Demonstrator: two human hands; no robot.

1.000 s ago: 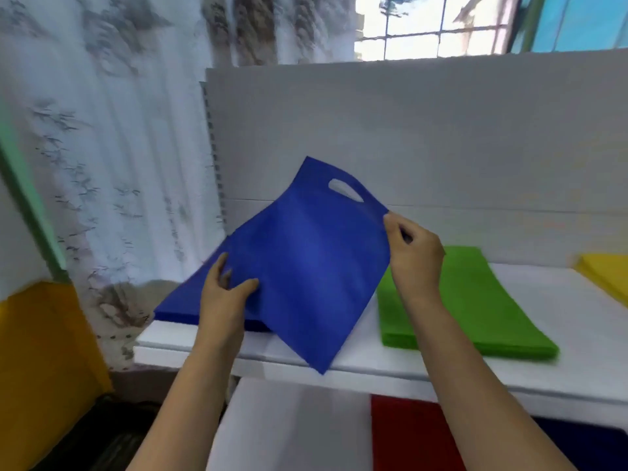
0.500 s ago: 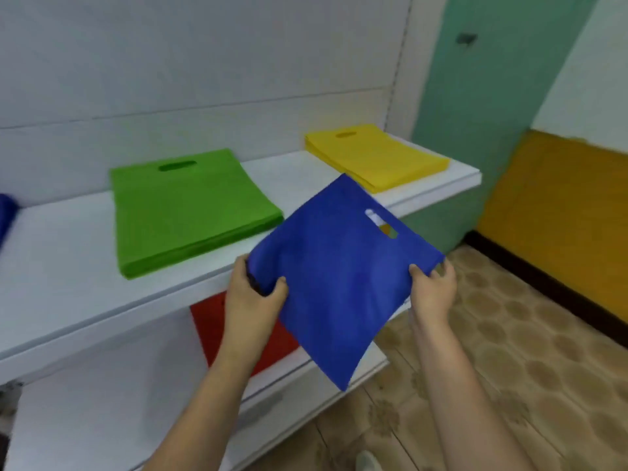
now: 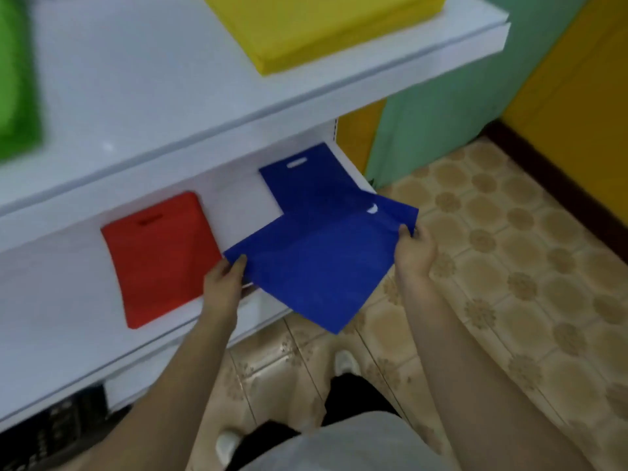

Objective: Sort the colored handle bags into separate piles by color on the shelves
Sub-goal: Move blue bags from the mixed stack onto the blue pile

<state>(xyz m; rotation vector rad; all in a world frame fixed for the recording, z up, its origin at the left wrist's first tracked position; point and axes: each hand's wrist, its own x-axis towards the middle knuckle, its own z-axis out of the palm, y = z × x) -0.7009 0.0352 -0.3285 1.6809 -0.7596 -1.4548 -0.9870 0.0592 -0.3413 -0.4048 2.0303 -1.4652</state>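
Both hands pinch a blue handle bag (image 3: 319, 263) by its corners, left hand (image 3: 222, 283) and right hand (image 3: 413, 249), over the lower shelf (image 3: 68, 321) beside the blue pile (image 3: 306, 185). Red (image 3: 159, 253) and yellow (image 3: 319, 25) piles lie sorted; this bag isn't placed yet.

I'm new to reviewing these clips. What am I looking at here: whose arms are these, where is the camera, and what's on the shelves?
No machine here: a person wears a camera on the head, so you look down along their own two bare arms. The left hand and right hand each pinch an edge of a blue handle bag, held tilted in front of the lower shelf. On that shelf lie another blue bag, partly covered by the held one, and a red bag to its left. The upper shelf carries a yellow pile and, at the left edge, a blurred green pile. Below are a tiled floor and the person's shoes.
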